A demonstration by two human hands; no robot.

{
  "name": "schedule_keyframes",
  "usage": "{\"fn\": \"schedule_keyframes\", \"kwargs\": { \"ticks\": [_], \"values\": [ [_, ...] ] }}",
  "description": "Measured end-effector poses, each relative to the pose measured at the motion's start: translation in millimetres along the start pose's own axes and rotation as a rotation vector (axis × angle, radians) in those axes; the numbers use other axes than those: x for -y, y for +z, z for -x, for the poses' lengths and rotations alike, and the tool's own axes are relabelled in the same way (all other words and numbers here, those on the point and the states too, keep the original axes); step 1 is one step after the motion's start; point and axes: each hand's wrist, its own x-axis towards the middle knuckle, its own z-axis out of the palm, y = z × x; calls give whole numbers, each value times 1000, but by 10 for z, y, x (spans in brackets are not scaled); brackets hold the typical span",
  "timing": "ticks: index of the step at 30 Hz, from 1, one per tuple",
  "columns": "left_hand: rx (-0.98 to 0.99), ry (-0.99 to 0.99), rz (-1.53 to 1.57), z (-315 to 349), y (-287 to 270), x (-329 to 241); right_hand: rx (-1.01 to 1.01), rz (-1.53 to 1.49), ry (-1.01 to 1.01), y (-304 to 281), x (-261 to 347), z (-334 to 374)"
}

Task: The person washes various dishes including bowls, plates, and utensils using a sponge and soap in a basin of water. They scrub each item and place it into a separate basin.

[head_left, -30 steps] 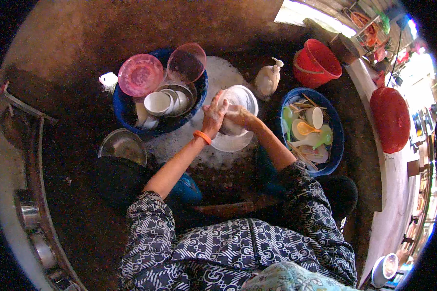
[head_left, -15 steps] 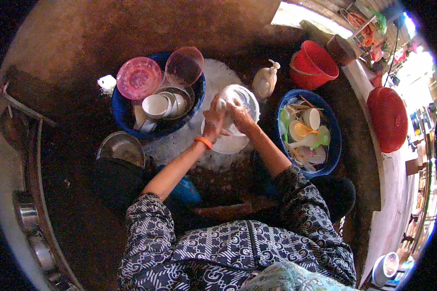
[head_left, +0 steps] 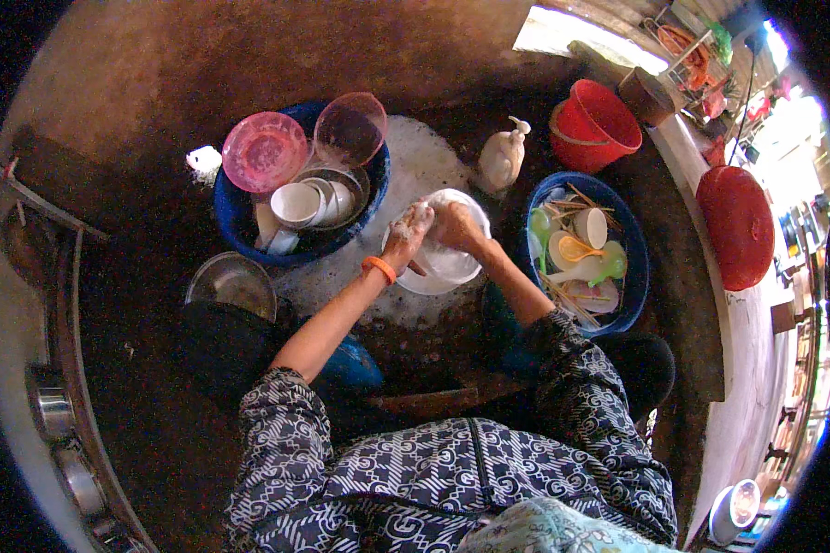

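A soapy white bowl point(head_left: 447, 264) is in front of me over the foamy floor, and part of it is covered by my hands. My left hand point(head_left: 406, 238), with an orange band at the wrist, is closed at the bowl's left side; suds coat its fingers. Over the bowl's inside, my right hand point(head_left: 461, 229) has its fingers curled toward the left hand. What those fingers hold, if anything, is hidden. Left of the hands stands a blue tub point(head_left: 375, 207) with white bowls point(head_left: 297, 204), a pink basin point(head_left: 266, 152) and a clear pinkish bowl point(head_left: 350, 129).
On the right, a blue basin point(head_left: 643, 267) holds cups, spoons and chopsticks. Beyond it are a pump bottle point(head_left: 502, 158) and red buckets point(head_left: 592, 124). A metal bowl point(head_left: 231, 284) sits near my left knee. A red basin point(head_left: 736, 228) leans by the pale ledge point(head_left: 724, 341).
The raised round white piece has come down and nearer to me, and its tilt has changed. My right hand's fingers have drawn in; my left hand has shifted slightly.
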Motion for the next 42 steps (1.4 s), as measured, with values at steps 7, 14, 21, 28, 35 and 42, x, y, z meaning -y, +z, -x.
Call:
{"fn": "schedule_keyframes", "kwargs": {
  "ticks": [7,14,21,28,35,42],
  "values": [
    [-124,203,-264,-112,-199,280,14,134,-333,42,78,169],
    [-53,216,-547,-104,-341,-5,-50,361,25,-211,159,165],
    [-305,-70,486,-221,-299,11,92,-123,-307,-271,188,90],
    [-52,-408,1252,-179,-364,26,179,-287,220,-459,642,18],
    [78,-532,1294,-176,-590,61,18,-353,23,-868,251,51],
    [214,-114,1932,-170,-441,46,-149,-1006,100,-789,-299,36]
  ]
}}
